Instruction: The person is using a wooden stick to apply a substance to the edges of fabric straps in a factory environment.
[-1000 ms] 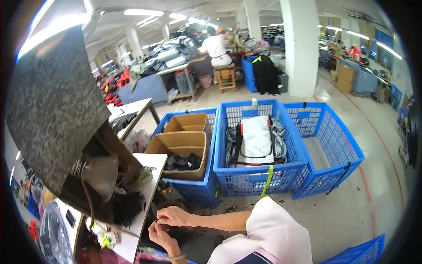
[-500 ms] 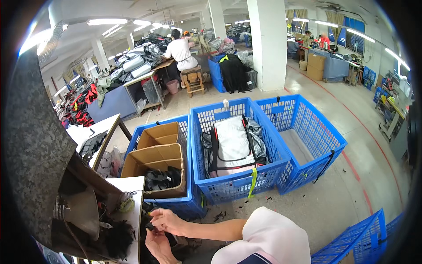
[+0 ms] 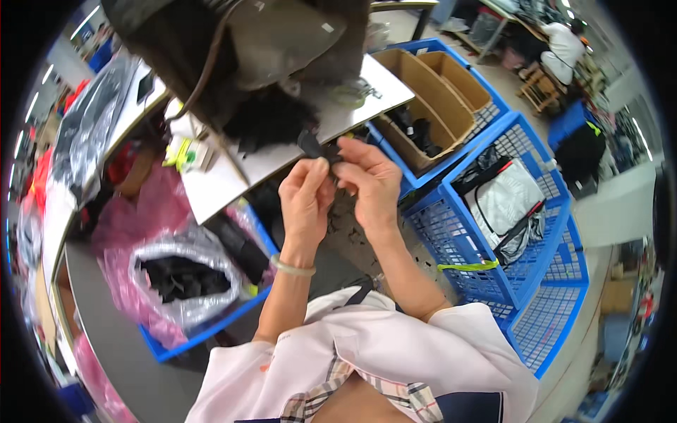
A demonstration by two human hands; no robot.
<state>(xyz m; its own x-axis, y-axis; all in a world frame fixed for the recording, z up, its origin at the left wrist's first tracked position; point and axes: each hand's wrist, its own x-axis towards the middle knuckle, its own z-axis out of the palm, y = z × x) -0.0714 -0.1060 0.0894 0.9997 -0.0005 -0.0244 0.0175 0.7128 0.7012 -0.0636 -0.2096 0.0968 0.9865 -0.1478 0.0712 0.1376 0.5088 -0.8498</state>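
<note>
Close together in front of me, both hands pinch a small black piece (image 3: pixel 310 144), rounded at its upper end. It looks flat, but its exact kind is not clear. Thumb and fingers of my left hand (image 3: pixel 305 197) are closed on its lower part, a bracelet on that wrist. My right hand (image 3: pixel 370 185) grips it from the other side, fingers curled; part of the piece is hidden by the fingertips. Just beyond the hands, a heap of black scraps (image 3: pixel 271 116) lies on a white tabletop (image 3: pixel 220 185), under a dark machine body (image 3: pixel 282 42).
To the right stand blue plastic crates, one holding cardboard boxes (image 3: pixel 451 116), another silver-and-black bags (image 3: pixel 508 201). At left, a blue crate holds a clear plastic bag (image 3: pixel 187 243) of black pieces and pink plastic (image 3: pixel 151 204). A person (image 3: pixel 562 49) sits far right.
My view has swung left and down, so the machine and table now lie ahead and the crates at right. Both hands stay together on the small black piece.
</note>
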